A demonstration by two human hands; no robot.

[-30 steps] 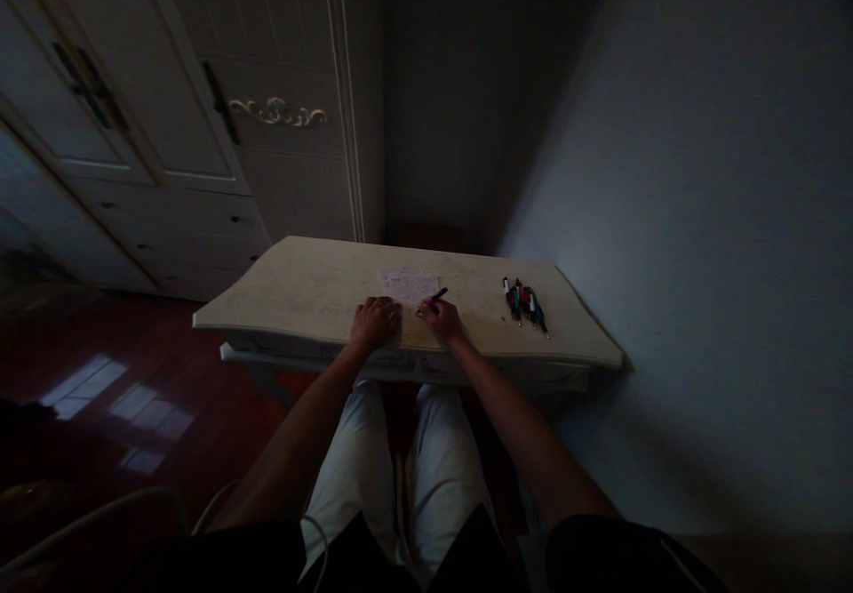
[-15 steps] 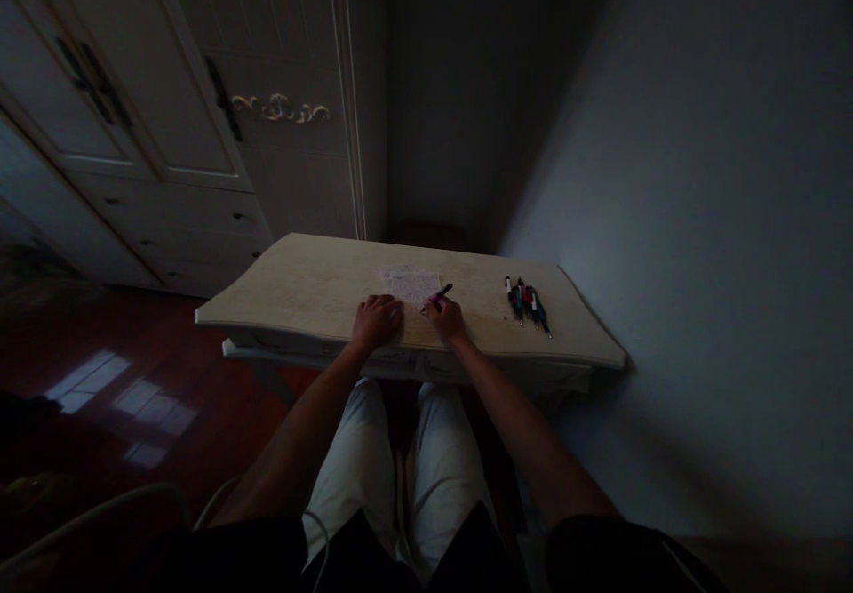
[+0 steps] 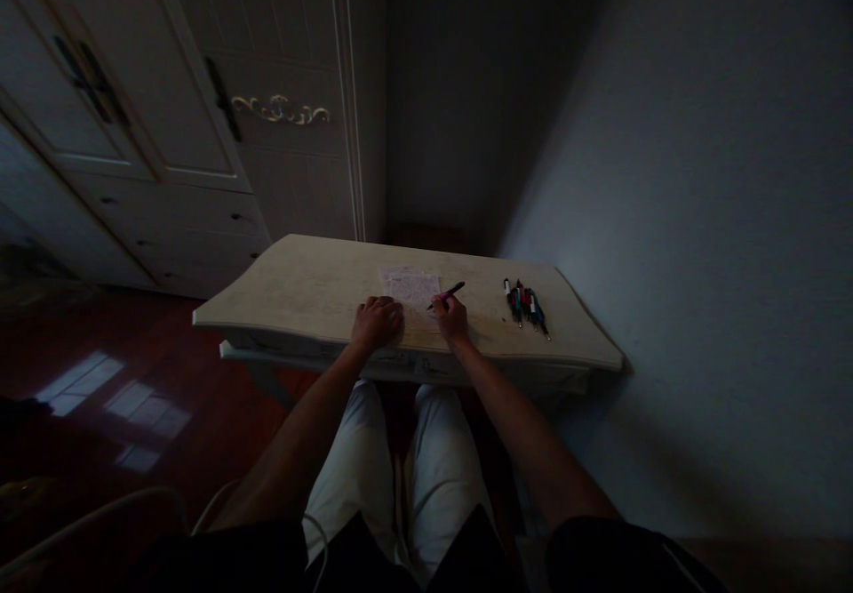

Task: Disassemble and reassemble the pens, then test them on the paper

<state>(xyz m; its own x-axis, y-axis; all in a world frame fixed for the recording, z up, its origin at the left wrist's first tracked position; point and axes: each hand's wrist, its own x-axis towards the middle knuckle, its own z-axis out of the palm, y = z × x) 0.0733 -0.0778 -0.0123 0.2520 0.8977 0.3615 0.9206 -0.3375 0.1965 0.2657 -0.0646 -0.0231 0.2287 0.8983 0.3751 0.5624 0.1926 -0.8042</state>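
Observation:
My right hand (image 3: 452, 319) grips a dark pen (image 3: 456, 290) with a pinkish-purple barrel, its tip pointing down and left at the paper. Sheets of paper (image 3: 411, 285) covered in small writing lie overlapping on the pale desk (image 3: 299, 282). Across the lower left part of the paper rests my left hand (image 3: 378, 319), palm down, fingers stretched forward. My hands partly hide the sheets' near edge. The room is dim, so the writing cannot be read.
Several pens (image 3: 526, 304) lie in a loose pile on the desk's right side. A wall (image 3: 699, 264) stands close on the right. Behind and left rises a white wardrobe (image 3: 293, 166) with dark handles. A pale cable (image 3: 160, 492) curves at lower left.
My right hand has shifted slightly to the right along the paper with the pen in it. The left hand has stayed in place.

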